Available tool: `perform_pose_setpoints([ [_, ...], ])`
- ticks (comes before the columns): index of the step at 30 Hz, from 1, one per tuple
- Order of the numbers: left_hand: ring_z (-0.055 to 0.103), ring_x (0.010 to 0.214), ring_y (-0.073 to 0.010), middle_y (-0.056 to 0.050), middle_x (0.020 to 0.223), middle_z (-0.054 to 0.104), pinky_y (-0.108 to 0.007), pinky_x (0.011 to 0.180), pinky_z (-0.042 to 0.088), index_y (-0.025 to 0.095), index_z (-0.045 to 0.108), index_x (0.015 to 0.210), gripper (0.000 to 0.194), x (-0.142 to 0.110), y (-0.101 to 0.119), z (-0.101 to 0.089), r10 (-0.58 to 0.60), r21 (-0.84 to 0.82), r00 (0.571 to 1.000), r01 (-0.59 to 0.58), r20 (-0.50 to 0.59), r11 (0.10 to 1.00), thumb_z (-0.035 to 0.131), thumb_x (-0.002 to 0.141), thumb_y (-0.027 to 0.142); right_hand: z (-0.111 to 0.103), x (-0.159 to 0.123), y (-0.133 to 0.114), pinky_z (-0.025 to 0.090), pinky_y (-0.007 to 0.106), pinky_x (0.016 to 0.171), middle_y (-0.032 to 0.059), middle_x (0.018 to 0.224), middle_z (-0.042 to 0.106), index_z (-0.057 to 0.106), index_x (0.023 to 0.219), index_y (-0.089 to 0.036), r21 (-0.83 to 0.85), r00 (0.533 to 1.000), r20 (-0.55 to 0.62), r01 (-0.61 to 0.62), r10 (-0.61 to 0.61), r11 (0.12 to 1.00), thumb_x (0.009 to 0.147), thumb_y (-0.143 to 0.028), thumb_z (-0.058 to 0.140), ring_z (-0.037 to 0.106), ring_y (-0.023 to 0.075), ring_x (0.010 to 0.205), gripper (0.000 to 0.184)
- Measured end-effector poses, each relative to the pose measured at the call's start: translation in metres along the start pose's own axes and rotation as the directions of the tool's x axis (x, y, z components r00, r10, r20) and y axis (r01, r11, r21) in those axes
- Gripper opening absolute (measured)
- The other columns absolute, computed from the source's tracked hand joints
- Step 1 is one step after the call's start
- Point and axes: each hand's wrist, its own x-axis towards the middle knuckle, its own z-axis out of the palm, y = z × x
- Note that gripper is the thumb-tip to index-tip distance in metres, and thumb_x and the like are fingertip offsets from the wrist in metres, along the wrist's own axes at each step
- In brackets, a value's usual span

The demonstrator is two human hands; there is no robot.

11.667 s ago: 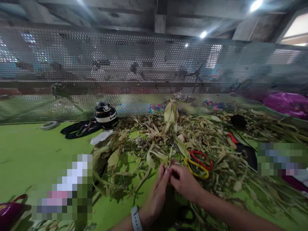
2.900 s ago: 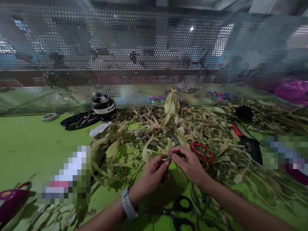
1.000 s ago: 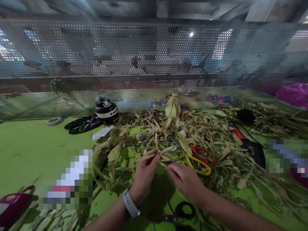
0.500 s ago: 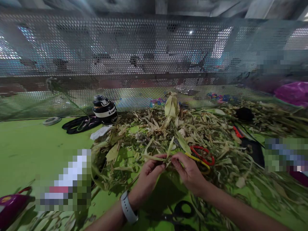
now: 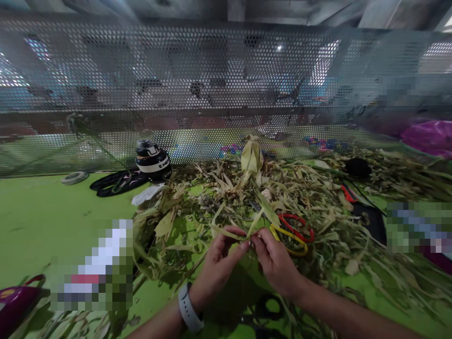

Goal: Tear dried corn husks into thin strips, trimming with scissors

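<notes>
My left hand point(image 5: 223, 258) is closed in a pinch on pale green leaf strips point(image 5: 255, 221), low in the middle of the head view. Opposite it, my right hand point(image 5: 278, 266) pinches at the same spot, its fingertips almost touching the left thumb. One strip points up between the hands and another curls off to the left. The exact join at the fingertips is too small to make out. Scissors with red and yellow handles point(image 5: 295, 249) lie just beyond my right hand. Black-handled scissors point(image 5: 264, 314) rest in the shadow below both hands.
Dried leaf scraps point(image 5: 208, 188) cover much of the green table point(image 5: 52, 207). A bud-shaped leaf bundle point(image 5: 251, 157) stands at the back, before a perforated metal screen point(image 5: 197, 61). A black bottle point(image 5: 153, 162) stands left, near a tape roll point(image 5: 74, 177). Purple bag point(image 5: 429, 137) at right.
Both hands stay together at nearly the same place. My left thumb has shifted slightly right toward the right fingertips, and the upright leaf strip leans farther to the right.
</notes>
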Motion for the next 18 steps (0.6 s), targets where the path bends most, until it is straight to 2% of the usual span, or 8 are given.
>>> perform_pose_setpoints([
  [3,0.056,0.086,-0.0169,-0.003,0.089,0.061,-0.029,0.08,0.044,0.019,0.059,0.094,0.025,0.003,0.002,0.004,-0.044,-0.055,0.999,0.044,0.006,0.998,0.066,0.071,0.027,0.0,0.0,0.003,0.033,0.02,0.045,-0.0057,0.059,0.04,0.042,0.079,-0.021,0.074,0.997,-0.003,-0.077,0.078,0.994,0.092,-0.033,0.036,0.041,0.0084,0.047,0.019],
  [7,0.057,0.076,-0.0141,-0.001,0.078,0.063,-0.027,0.074,0.045,0.018,0.06,0.091,0.027,0.009,0.003,0.004,-0.109,-0.098,0.994,0.106,-0.017,0.989,0.071,0.067,0.027,0.001,0.003,0.006,0.034,0.018,0.038,-0.0071,0.058,0.038,0.043,0.082,-0.021,0.172,0.981,0.051,-0.195,0.189,0.966,0.091,-0.04,0.035,0.041,0.0067,0.04,0.023],
  [10,0.054,0.071,-0.0117,0.001,0.073,0.061,-0.023,0.068,0.043,0.017,0.061,0.088,0.024,0.014,0.001,-0.002,-0.08,-0.045,0.992,0.075,-0.101,0.996,0.07,0.067,0.026,-0.001,0.006,0.005,0.033,0.019,0.038,-0.007,0.055,0.04,0.047,0.087,-0.019,0.11,0.974,0.084,-0.218,0.21,0.97,0.089,-0.043,0.038,0.041,0.0078,0.04,0.025],
  [12,0.053,0.069,-0.0109,0.001,0.072,0.06,-0.022,0.065,0.042,0.016,0.061,0.085,0.02,0.018,-0.002,-0.008,-0.05,0.013,0.986,0.053,-0.16,0.999,0.068,0.069,0.026,-0.003,0.007,0.004,0.035,0.02,0.043,-0.0047,0.056,0.045,0.052,0.086,-0.018,-0.046,0.991,0.067,-0.115,0.118,0.992,0.088,-0.04,0.043,0.045,0.0094,0.046,0.024],
  [14,0.051,0.066,-0.0105,0.001,0.069,0.059,-0.021,0.062,0.04,0.015,0.062,0.082,0.018,0.022,-0.003,-0.011,-0.032,0.093,0.982,0.05,-0.186,0.994,0.067,0.069,0.027,-0.005,0.007,0.005,0.039,0.022,0.052,-0.0007,0.062,0.051,0.057,0.081,-0.017,-0.25,0.996,0.059,0.082,-0.069,0.965,0.089,-0.032,0.044,0.05,0.0118,0.056,0.021],
  [16,0.05,0.062,-0.0108,0.001,0.066,0.058,-0.022,0.058,0.039,0.014,0.062,0.081,0.019,0.023,-0.003,-0.013,-0.041,0.171,0.985,0.07,-0.17,0.983,0.067,0.068,0.028,-0.008,0.007,0.005,0.042,0.026,0.063,0.0034,0.072,0.056,0.06,0.08,-0.018,-0.446,0.956,0.08,0.287,-0.281,0.848,0.089,-0.025,0.043,0.053,0.0146,0.068,0.021],
  [18,0.05,0.06,-0.0118,0.0,0.065,0.059,-0.022,0.056,0.039,0.014,0.063,0.081,0.019,0.022,0.0,-0.012,-0.081,0.218,0.99,0.104,-0.112,0.97,0.066,0.067,0.027,-0.011,0.008,0.004,0.042,0.031,0.073,0.0066,0.085,0.059,0.062,0.083,-0.019,-0.583,0.896,0.084,0.399,-0.436,0.708,0.088,-0.02,0.046,0.053,0.0182,0.081,0.017],
])
